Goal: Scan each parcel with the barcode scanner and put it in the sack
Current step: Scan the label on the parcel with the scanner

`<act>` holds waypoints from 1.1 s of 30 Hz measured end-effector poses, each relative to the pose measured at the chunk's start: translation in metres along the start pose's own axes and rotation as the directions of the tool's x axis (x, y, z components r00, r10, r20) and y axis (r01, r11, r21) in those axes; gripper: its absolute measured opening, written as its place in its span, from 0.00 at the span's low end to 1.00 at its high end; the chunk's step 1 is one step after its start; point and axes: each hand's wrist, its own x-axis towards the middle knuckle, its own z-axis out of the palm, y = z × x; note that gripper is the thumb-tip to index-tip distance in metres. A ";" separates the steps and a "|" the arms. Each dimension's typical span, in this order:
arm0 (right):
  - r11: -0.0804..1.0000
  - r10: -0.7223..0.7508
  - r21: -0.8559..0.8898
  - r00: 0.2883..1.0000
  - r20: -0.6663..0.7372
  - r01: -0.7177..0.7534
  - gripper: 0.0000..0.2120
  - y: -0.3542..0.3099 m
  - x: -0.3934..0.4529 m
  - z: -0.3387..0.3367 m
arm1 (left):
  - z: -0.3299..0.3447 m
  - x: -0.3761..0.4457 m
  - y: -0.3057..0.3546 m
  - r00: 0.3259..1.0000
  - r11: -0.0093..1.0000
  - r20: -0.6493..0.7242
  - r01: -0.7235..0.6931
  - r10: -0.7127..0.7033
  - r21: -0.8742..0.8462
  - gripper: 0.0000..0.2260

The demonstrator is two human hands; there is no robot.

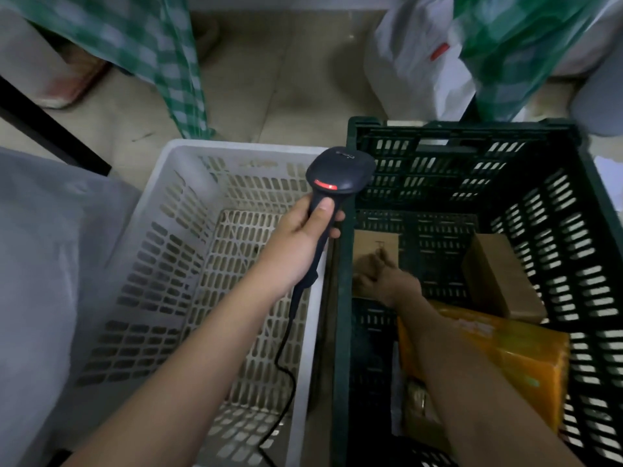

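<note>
My right hand (377, 276) reaches onto the small cardboard box (376, 244) – fingers blurred, can't tell their grip; it looks light, stiff – I'd take its edges

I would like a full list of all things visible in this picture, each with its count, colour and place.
barcode scanner: one, black with a red light, held above the white crate's right edge; its cable hangs down
white crate: one, white, on the floor at centre left
green crate: one, dark green, on the floor at right
cardboard parcels: two, brown; a flat one on the green crate's floor, a box tilted against its right wall
yellow parcel: one, yellow-orange, near side of the green crate
grey sack: one, grey, at left
checked bags: green and white, at the back
left hand: grips the scanner
right hand: on the flat parcel; grip blurred
</note>
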 end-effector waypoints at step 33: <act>0.468 0.498 0.883 0.832 -0.244 -0.022 0.40 0.041 -0.015 -0.042 | 0.002 -0.007 -0.020 1.000 0.998 -0.006 0.011 -0.011 -0.055 0.14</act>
